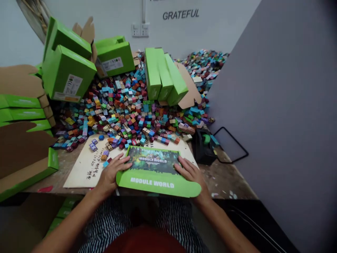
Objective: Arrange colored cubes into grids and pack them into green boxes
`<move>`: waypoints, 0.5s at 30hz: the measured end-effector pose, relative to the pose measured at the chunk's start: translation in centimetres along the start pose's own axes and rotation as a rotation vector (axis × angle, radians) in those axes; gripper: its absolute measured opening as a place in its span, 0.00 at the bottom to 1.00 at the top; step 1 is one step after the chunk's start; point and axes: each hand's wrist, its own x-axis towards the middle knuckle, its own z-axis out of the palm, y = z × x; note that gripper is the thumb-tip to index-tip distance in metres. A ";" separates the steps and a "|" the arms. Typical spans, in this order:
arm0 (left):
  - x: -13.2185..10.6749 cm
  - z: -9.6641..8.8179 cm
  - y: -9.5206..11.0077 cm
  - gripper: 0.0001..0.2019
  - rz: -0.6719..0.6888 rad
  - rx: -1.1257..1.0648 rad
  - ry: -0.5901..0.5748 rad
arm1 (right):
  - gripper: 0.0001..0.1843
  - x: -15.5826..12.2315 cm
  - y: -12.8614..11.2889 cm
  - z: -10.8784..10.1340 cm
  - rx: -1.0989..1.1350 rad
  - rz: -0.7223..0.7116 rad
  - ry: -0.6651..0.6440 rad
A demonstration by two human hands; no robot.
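Worn brown tabletop is spreading beneath and beyond both hands; striped trousers are showing below its near edge, between the forearms; more green cartons are sitting under the table, below the left forearm.

Left hand is holding the left side of a green box, fingers loosely spread over its edge; right hand is holding the opposite side likewise, fingers half open, tips resting on top; thumbs are mostly hiding; the box is lying between the hands, dark printed panel facing up, "MODULE WORLD" flap pointing toward the person.

Pale sheet with handwriting is lying under and around the box, reaching out past the left hand; black holder with a green roll is standing just beyond the right hand; open cardboard boxes are stacking up left of the left hand.

Small coloured blocks are heaping up beyond both hands; three narrow green boxes are leaning together on the heap, straight beyond the right hand; labelled green boxes are standing beyond the left; grey partition is rising right of the right hand; pale wall lettered "GRATEFUL" is closing off the far side.
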 end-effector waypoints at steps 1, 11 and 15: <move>-0.2 -0.3 -0.1 0.19 0.022 0.064 -0.030 | 0.25 -0.5 -0.1 0.4 -0.038 0.003 -0.006; 2.1 -1.5 1.0 0.14 -0.157 -0.181 0.026 | 0.24 2.0 -1.4 -2.8 0.061 0.163 -0.104; 6.1 -3.4 1.9 0.16 -0.524 -0.343 0.101 | 0.24 6.7 -3.0 -6.2 0.295 0.374 -0.131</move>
